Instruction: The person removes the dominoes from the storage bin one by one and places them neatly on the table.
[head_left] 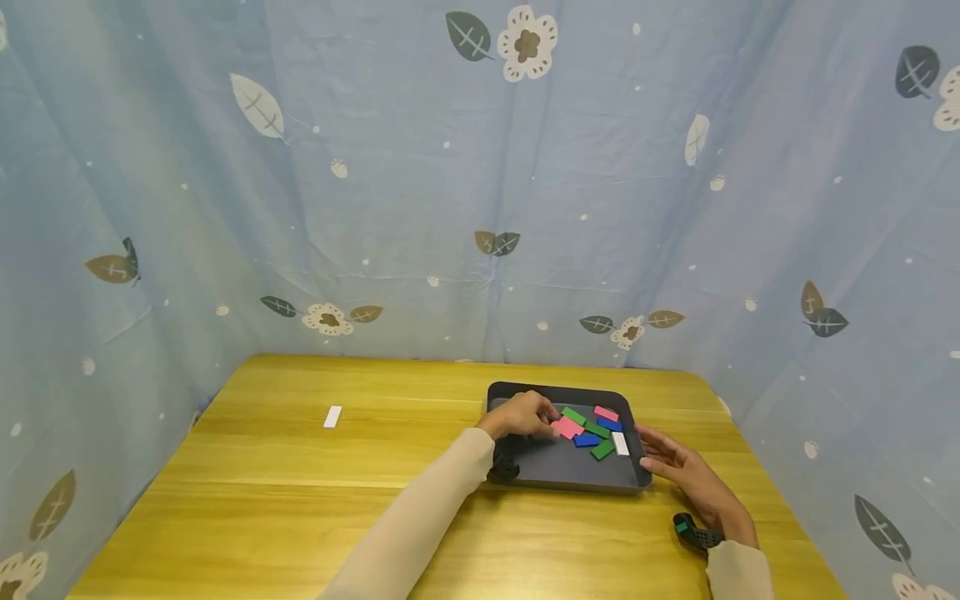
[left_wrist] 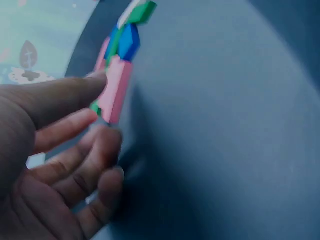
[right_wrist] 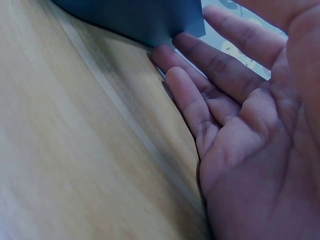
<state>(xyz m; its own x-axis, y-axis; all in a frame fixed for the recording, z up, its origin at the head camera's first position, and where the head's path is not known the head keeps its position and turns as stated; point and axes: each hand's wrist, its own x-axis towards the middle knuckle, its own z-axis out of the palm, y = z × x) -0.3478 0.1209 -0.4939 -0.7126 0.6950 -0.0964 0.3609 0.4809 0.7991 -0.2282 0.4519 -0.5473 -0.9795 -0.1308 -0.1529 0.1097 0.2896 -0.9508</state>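
Note:
In the head view my left hand (head_left: 523, 414) reaches over the left part of a dark grey tray (head_left: 540, 471), its thumb and forefinger at a pink block (head_left: 567, 427). Up close in the left wrist view, the thumb overlaps this pink block (left_wrist: 116, 90), with the forefinger beside its lower end; the other fingers are curled beneath. My right hand (head_left: 678, 467) lies at the tray's right side, fingers loosely extended along the outer wall. Its fingertips show right at the tray corner (right_wrist: 165, 20) in the right wrist view.
Several green (head_left: 602, 450), blue (head_left: 587, 440), pink and white (head_left: 619, 443) flat blocks lie clustered in the tray's right half. One white block (head_left: 332, 417) lies alone on the wooden table (head_left: 262, 483), far left. A patterned curtain (head_left: 420, 183) surrounds the table's back and sides.

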